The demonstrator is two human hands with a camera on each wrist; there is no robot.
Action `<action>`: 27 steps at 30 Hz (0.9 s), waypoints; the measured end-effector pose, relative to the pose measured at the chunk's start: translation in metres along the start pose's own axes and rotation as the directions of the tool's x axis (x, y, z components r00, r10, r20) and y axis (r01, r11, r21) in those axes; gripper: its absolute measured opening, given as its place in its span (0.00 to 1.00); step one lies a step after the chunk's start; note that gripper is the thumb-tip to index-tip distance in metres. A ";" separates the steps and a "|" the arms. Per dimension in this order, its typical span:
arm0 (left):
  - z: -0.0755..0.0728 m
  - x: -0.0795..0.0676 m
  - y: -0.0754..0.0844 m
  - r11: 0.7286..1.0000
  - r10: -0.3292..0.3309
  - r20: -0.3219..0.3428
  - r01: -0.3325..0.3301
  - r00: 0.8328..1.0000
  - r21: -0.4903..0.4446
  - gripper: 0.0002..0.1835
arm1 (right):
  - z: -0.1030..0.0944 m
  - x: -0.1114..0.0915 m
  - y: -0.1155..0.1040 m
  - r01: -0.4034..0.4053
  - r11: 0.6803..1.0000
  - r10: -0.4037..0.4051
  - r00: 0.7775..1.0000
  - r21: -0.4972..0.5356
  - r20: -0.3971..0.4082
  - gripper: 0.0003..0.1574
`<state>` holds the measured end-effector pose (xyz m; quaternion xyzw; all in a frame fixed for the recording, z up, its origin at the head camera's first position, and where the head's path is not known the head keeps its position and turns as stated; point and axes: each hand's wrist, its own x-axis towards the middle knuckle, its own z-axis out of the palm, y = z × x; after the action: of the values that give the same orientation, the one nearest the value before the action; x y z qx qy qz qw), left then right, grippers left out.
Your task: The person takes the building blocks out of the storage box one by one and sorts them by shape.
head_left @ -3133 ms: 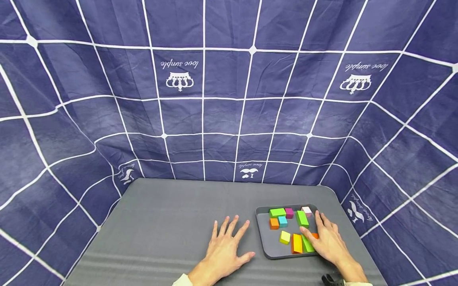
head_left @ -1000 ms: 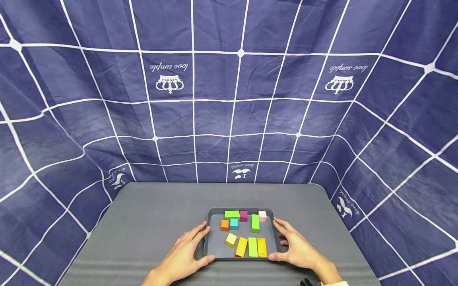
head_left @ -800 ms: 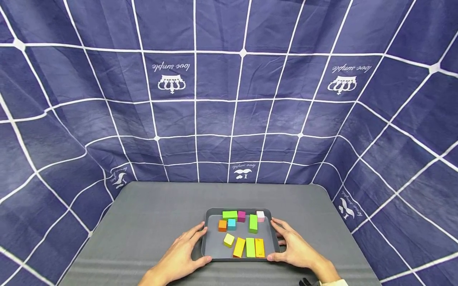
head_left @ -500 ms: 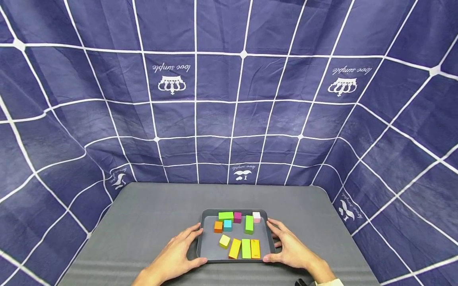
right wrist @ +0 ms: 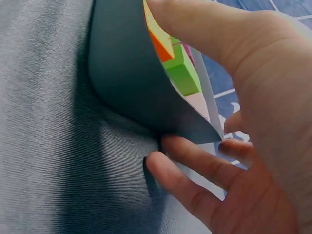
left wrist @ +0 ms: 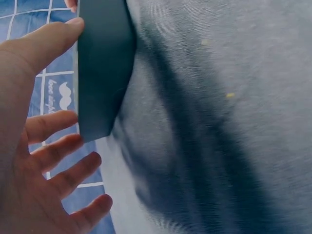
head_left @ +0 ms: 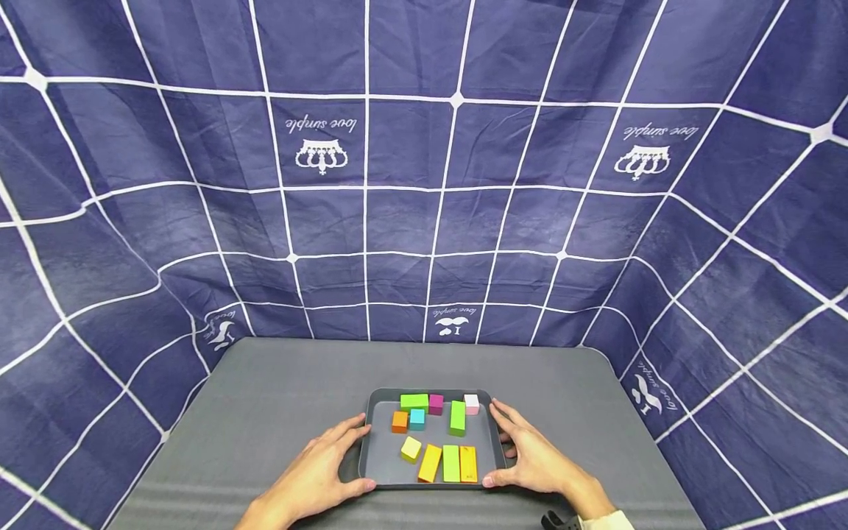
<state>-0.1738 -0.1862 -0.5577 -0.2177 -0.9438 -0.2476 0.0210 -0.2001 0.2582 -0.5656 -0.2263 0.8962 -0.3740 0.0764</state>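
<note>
A grey rectangular tray [head_left: 391,471] sits on the grey-covered table, between both hands. My left hand [head_left: 318,467] holds its left end, thumb at the near rim and fingertips along the left wall. In the left wrist view, the thumb [left wrist: 61,36] presses the rim while the lower fingers spread apart. My right hand [head_left: 533,456] holds the right end, thumb on the near right corner, fingers along the right wall. Wooden blocks lie inside: green ones [head_left: 457,418], an orange cube [head_left: 400,422], a blue cube [head_left: 417,419], a yellow cube [head_left: 411,449] and several others.
The grey table cover [head_left: 285,375] extends around the tray. A blue curtain [head_left: 411,221] with white grid lines rises behind the table and along both sides. A dark strap [head_left: 559,521] shows by my right wrist, beside a pale sleeve [head_left: 606,521].
Earlier, my left hand lay spread on the table and my right was over the tray's right edge. Since then both hands have taken its ends, and the tray has slid left, lately only slightly.
</note>
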 end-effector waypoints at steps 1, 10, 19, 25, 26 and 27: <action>-0.001 0.001 0.001 1.000 0.001 -0.001 -0.001 1.000 0.001 0.51 | -0.001 0.001 0.000 -0.002 1.000 0.002 1.000 0.006 0.004 0.87; -0.009 0.029 0.020 0.998 0.067 -0.035 -0.066 0.997 0.020 0.45 | -0.004 0.006 0.001 -0.015 1.000 0.015 1.000 -0.003 0.014 0.91; -0.001 0.078 0.050 0.986 0.163 0.025 -0.163 0.986 0.024 0.42 | -0.006 0.006 0.001 -0.016 1.000 0.016 1.000 -0.020 0.015 0.90; 0.011 0.109 0.067 0.977 0.204 0.081 -0.208 0.976 0.046 0.41 | -0.007 0.006 0.001 -0.020 1.000 0.020 1.000 -0.015 0.022 0.89; 0.013 0.114 0.070 0.977 0.205 0.094 -0.209 0.974 0.046 0.42 | -0.008 0.006 0.001 -0.020 1.000 0.021 1.000 -0.012 0.024 0.89; 0.016 0.119 0.072 0.976 0.205 0.107 -0.211 0.973 0.049 0.42 | -0.008 0.006 0.001 -0.021 1.000 0.022 0.999 -0.007 0.025 0.89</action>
<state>-0.2498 -0.0749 -0.5207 -0.3268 -0.9227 -0.2045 0.0054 -0.2085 0.2612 -0.5604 -0.2216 0.8987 -0.3673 0.0910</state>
